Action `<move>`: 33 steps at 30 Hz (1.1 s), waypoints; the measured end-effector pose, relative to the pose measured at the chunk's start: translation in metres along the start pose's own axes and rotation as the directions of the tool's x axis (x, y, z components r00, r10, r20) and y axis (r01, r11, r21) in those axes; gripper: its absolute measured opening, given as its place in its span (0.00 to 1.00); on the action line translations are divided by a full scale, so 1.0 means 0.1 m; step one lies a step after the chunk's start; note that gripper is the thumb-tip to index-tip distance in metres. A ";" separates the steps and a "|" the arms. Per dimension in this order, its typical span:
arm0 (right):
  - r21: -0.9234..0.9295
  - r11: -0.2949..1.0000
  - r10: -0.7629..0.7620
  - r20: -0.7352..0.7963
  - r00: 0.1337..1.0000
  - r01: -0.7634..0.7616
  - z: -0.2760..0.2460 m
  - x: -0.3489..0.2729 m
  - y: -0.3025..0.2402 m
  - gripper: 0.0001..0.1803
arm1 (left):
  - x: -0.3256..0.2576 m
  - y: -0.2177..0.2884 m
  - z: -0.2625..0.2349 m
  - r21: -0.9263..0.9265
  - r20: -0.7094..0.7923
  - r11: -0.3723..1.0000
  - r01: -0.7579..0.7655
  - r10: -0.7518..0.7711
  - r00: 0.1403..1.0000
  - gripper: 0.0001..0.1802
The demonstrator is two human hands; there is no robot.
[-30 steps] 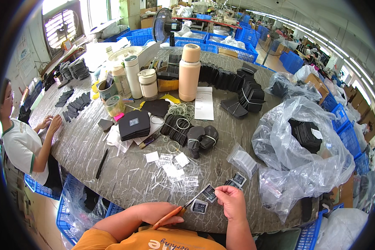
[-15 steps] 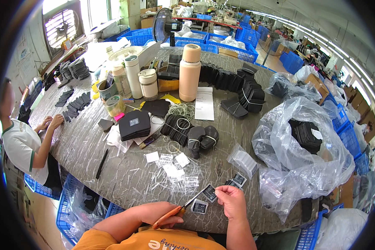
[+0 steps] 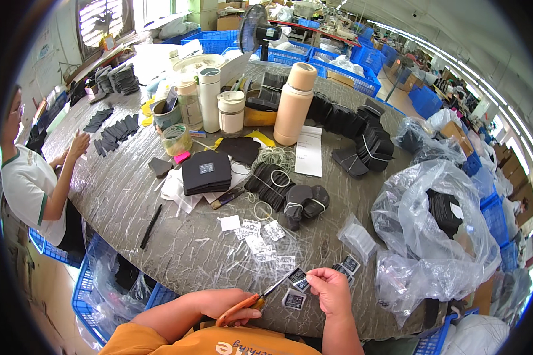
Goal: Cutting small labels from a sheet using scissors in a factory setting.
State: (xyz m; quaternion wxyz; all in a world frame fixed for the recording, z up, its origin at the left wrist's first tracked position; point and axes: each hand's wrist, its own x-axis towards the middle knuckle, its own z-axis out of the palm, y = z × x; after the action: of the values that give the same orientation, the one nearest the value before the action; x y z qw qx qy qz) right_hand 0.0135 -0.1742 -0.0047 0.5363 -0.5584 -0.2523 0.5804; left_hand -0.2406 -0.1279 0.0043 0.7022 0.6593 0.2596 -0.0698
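Note:
My left hand grips orange-handled scissors at the table's near edge, blades pointing right toward a small black square tag. My right hand pinches a thin thread or tag edge just above the table, close to the scissor tips. More black square tags lie under and beside my hands, and others sit to the right. Small clear packets and white labels are scattered ahead of my hands.
A grey round table carries stacks of black fabric pieces, a tall beige flask, jars, rubber bands and paper. A large clear plastic bag sits right. Another person works at the left. Blue crates stand below.
My left hand has brought the scissors up and right, so the blades now reach the tag by my right hand. The right hand has barely shifted.

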 end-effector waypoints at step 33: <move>-0.672 0.741 -0.278 -0.341 0.898 -0.026 -0.82 -0.01 0.03 0.08 | -0.57 0.00 -1.09 0.047 -0.462 0.997 0.069 -0.039 0.886 0.17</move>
State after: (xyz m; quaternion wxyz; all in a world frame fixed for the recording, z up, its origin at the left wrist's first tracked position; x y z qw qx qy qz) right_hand 0.0881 -0.2012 -0.0274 0.3841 -0.8037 -0.3577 0.2804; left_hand -0.3194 -0.0366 0.0309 0.5974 0.6712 0.4346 0.0609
